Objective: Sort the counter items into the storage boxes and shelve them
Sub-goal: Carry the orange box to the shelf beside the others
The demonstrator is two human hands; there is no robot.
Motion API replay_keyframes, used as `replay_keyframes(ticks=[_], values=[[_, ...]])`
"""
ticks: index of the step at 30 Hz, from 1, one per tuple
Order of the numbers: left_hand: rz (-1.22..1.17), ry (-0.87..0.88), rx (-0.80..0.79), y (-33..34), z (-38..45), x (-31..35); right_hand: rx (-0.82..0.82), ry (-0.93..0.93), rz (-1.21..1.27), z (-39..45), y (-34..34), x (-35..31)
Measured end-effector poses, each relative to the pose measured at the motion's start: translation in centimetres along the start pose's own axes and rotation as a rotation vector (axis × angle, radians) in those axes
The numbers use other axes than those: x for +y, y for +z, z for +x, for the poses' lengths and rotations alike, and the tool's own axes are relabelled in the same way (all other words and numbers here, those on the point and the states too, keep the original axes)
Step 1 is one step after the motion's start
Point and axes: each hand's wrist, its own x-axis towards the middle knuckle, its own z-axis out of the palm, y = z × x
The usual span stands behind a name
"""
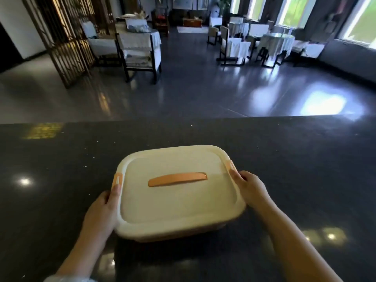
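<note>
A cream-white rectangular plastic storage box with rounded corners sits on the dark speckled stone counter, near the person's edge and roughly midway along it. Its lid is on, with a flat orange carry handle lying across the middle and an orange clip at the left side and another at the right. No brand, label or writing shows anywhere on the lid or handle.

The left hand is pressed against the box's left side, thumb resting on the lid's rim just below the clip, the other fingers curled down round the edge and out of sight. The right hand grips the right side the same way, thumb tip touching the lower end of the right clip, its fingers hidden behind the box wall.

The box's body is mostly concealed under the overhanging lid; only a thin darker strip shows at the near edge, and its contents cannot be seen. A pale sleeve cuff is cut off at the bottom. Beyond the counter, cloth-draped tables and chairs stand blurred on a glossy grey floor.
</note>
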Motion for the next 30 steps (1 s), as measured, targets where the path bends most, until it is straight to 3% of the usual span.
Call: replay_keyframes(ticks=[6,9,15,30], values=[[0.107,0.036,0.008,0.7,-2.2,0.5,0.026,0.063,-0.007,-3.0,-1.6,3.3],[0.121,0.073,0.010,1.9,-4.4,1.1,0.050,0.145,0.126,-5.0,-3.4,6.2],[0.108,0.253,-0.143,8.1,-10.8,6.0,0.227,0.276,0.314,-8.3,-10.7,13.4],[0.129,0.660,-0.741,41.4,-41.2,17.4,0.819,0.456,0.418,-26.4,-42.8,43.1]])
